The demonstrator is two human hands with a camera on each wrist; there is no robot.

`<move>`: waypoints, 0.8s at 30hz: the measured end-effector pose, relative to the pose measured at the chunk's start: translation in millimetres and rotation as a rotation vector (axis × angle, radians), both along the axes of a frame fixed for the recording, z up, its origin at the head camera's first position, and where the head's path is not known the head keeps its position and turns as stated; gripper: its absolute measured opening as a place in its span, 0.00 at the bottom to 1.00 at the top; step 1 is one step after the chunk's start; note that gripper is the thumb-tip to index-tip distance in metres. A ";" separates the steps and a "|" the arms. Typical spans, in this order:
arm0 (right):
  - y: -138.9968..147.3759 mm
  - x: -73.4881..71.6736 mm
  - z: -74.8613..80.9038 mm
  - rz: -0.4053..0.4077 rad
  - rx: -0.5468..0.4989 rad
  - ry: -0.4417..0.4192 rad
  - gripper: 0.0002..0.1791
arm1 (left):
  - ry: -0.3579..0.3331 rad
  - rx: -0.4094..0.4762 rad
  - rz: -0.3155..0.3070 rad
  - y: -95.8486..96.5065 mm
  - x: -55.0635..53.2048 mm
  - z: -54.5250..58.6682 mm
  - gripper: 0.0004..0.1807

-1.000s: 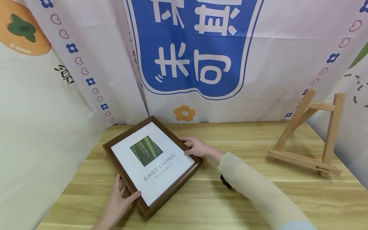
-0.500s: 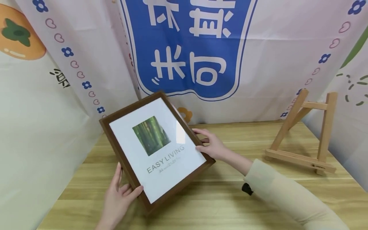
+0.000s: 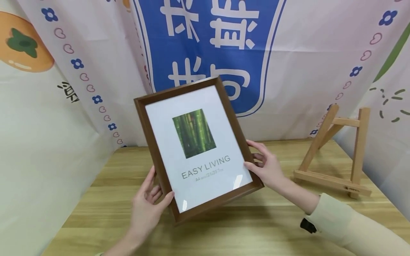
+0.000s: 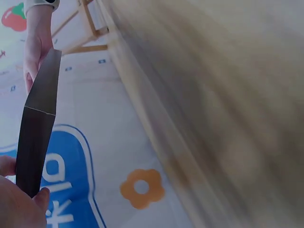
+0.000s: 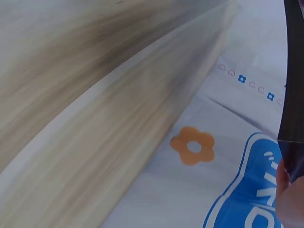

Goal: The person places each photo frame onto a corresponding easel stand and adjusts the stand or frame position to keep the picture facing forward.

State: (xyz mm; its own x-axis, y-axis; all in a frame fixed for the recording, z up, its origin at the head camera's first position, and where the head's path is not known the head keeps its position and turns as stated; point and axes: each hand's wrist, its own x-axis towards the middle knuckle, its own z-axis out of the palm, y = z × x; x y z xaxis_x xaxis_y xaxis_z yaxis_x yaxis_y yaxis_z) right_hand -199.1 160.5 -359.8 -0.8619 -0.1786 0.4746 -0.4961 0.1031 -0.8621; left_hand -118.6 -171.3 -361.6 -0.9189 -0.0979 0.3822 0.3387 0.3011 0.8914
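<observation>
A brown picture frame with a white sheet, a bamboo picture and the words "EASY LIVING" is held up, tilted, above the table. My left hand grips its lower left side, thumb over the front edge. On the lower right side, my right hand pinches the border between thumb and fingers. The left wrist view shows the dark frame edge side-on, with the left hand at its near end and the right hand beyond. In the right wrist view only part of the right hand shows.
A small wooden easel stands at the right of the wood-grain table. Behind the table hangs a white cloth with a blue sign, and printed cloth also covers both sides. A black object is at the right sleeve's cuff.
Both hands have lifted the picture frame off the table and moved it right. It has tipped up toward the camera and turned more upright. The easel has stayed in place.
</observation>
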 end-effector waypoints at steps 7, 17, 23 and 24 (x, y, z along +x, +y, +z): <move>36.7 13.1 7.0 -0.069 0.008 0.034 0.35 | 0.176 -0.009 -0.153 27.0 -27.0 8.8 0.47; 85.6 22.4 8.9 -0.152 -0.059 0.057 0.38 | 0.222 0.007 -0.291 75.0 -69.2 14.5 0.44; 120.1 31.0 6.3 -0.271 0.016 0.057 0.40 | 0.248 -0.030 -0.379 109.0 -88.1 14.0 0.45; 125.7 33.2 4.7 -0.303 0.047 0.056 0.41 | 0.253 -0.032 -0.393 115.1 -90.3 12.9 0.45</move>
State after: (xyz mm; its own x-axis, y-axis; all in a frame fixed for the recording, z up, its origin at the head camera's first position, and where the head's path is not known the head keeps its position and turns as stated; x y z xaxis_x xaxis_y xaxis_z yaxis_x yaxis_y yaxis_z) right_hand -165.9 286.3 -355.1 -0.8520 0.0600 0.5201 -0.4831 0.2928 -0.8251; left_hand -208.8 -56.1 -348.8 -0.7612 0.2547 0.5964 0.6384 0.1324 0.7582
